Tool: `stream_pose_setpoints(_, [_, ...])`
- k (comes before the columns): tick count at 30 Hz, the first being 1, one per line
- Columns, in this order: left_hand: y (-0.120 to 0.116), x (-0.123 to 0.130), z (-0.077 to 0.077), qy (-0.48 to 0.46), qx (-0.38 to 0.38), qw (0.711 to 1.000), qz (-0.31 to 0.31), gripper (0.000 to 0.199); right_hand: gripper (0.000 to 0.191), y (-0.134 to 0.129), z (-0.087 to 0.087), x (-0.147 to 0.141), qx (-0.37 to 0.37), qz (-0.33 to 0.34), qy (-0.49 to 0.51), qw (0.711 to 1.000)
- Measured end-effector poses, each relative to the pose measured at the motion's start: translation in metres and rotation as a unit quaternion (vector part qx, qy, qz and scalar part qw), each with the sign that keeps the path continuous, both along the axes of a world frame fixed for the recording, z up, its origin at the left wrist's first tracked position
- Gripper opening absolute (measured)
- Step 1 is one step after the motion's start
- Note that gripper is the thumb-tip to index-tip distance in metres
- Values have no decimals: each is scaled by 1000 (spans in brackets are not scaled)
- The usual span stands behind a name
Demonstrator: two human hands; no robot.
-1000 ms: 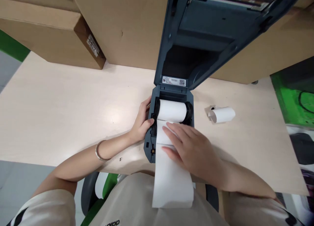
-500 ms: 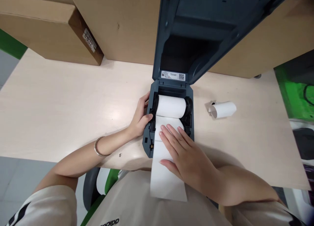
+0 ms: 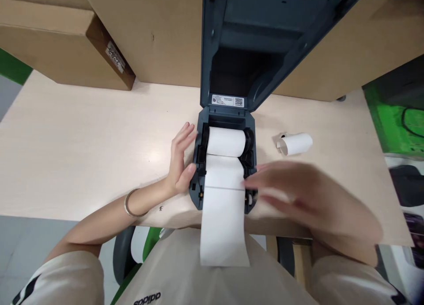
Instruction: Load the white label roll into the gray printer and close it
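While the printer (image 3: 228, 118) is flanked by the open left hand (image 3: 179, 163), paper (image 3: 223, 221) is bordered by the right hand (image 3: 293, 188), grip unclear

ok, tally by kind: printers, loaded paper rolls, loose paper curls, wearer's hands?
Printer, lid open: 1
Paper roll, loaded: 1
Loose paper curl: 1
Hands, left hand and right hand: 2
Total: 5

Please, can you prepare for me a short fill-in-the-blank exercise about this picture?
The lid of the printer stands ____.
The paper strip comes off a ____ of white paper inside it.
The bracelet is on the person's ____ arm.
The loose curled paper lies nearer to the person's ____ hand.

Missing words: open; roll; left; right
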State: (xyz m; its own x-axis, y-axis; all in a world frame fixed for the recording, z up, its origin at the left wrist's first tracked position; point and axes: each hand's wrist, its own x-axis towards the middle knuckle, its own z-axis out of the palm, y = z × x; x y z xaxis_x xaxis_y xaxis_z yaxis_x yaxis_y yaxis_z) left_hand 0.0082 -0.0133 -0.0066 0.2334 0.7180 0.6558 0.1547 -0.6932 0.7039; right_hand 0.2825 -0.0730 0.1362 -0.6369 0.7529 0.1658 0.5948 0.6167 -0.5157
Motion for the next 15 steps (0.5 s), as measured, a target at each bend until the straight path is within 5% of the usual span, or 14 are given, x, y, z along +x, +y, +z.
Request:
stream_pose_setpoints(2, [-10, -3, 6, 13, 116, 993, -33, 55, 10, 28, 3, 22, 43, -177, 108, 977])
stream_pose_setpoints(4, [-18, -5, 10, 47, 213, 969, -119, 50, 12, 59, -5, 39, 125, -307, 215, 919])
stream_pose_setpoints(6, [-20, -5, 14, 83, 274, 931, -225, 44, 41, 88, -14, 49, 92, -318, 285, 899])
stream_pose_setpoints(9, [-12, 0, 22, 95, 296, 893, -325, 41, 64, 120, -14, 47, -22, -276, 292, 915])
stream_pose_setpoints(12, [-3, 5, 31, 133, 296, 874, -362, 45, 77, 130, 1, 30, -87, -227, 280, 929])
stream_pose_setpoints(15, [-2, 4, 36, 187, 316, 857, -362, 50, 88, 129, 14, 13, -75, -263, 234, 933])
